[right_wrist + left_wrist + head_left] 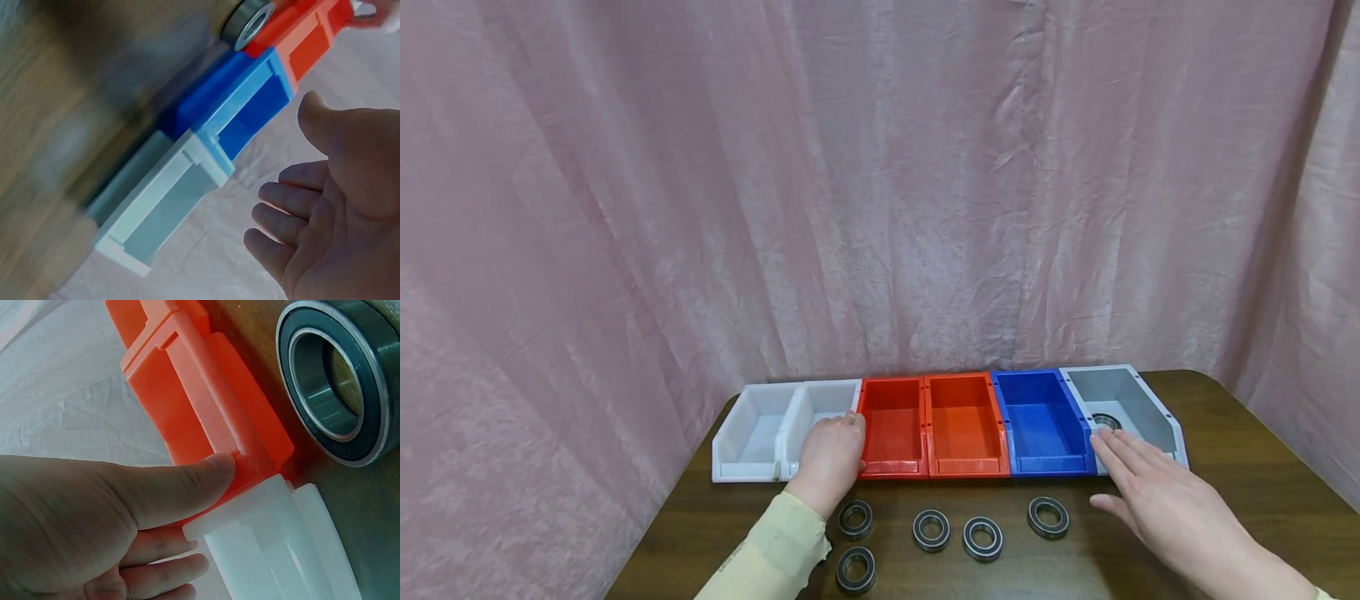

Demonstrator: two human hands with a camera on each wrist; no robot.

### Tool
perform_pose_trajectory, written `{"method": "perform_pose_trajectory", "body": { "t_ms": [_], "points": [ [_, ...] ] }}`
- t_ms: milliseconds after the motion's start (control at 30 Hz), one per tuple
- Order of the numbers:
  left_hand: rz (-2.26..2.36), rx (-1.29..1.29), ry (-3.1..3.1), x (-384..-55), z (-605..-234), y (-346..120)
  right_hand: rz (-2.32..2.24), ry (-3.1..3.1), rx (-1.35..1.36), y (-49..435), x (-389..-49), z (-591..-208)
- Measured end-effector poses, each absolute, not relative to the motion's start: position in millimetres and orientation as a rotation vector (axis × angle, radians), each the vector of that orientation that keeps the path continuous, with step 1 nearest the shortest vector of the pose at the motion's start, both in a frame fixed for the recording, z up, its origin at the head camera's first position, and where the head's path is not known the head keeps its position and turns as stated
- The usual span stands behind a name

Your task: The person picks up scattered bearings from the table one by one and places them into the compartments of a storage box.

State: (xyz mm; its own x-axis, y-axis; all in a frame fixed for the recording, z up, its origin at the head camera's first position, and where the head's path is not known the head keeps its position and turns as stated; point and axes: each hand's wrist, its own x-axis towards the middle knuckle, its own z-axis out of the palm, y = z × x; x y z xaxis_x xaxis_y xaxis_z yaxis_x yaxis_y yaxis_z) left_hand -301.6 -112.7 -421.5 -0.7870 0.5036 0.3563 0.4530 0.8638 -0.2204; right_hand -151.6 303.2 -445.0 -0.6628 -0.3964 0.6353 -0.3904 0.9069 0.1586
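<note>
My left hand (832, 458) is over the join between a red bin (891, 417) and the white bin (812, 412) beside it. In the left wrist view its thumb presses the lip of the red bin (203, 394), with the other fingers bent on the white bin's side; the index finger is mostly hidden. Fingers straight and nothing held, my right hand (1165, 500) hovers at the front of a grey bin (1163, 408). A ball bearing (1097, 418) lies inside that bin, partly covered by the front wall and fingertips.
The bins stand side by side, including another white bin (745, 471), an orange-red bin (966, 417) and a blue bin (1041, 421). Several bearings lie on the brown table (700, 533) before them, such as one bearing (918, 531) and another (1033, 518). A pink curtain (887, 208) hangs behind.
</note>
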Motion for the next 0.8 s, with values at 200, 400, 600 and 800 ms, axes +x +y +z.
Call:
{"method": "perform_pose_trajectory", "body": {
  "t_ms": [200, 400, 600, 800],
  "points": [
    [0.167, -0.711, -2.627, -301, -421, -112, -0.016, -2.668, 0.513, 289, -144, -442],
    [0.168, -0.714, -2.626, -301, -421, -112, 0.037, -2.874, 0.509, 277, -143, -445],
    [0.153, -0.697, -2.659, -302, -422, -113, 0.082, -2.944, 0.566, 268, -144, -454],
    [0.143, -0.683, -2.674, -303, -424, -112, 0.069, -2.934, 0.617, 260, -145, -461]
  ]
}}
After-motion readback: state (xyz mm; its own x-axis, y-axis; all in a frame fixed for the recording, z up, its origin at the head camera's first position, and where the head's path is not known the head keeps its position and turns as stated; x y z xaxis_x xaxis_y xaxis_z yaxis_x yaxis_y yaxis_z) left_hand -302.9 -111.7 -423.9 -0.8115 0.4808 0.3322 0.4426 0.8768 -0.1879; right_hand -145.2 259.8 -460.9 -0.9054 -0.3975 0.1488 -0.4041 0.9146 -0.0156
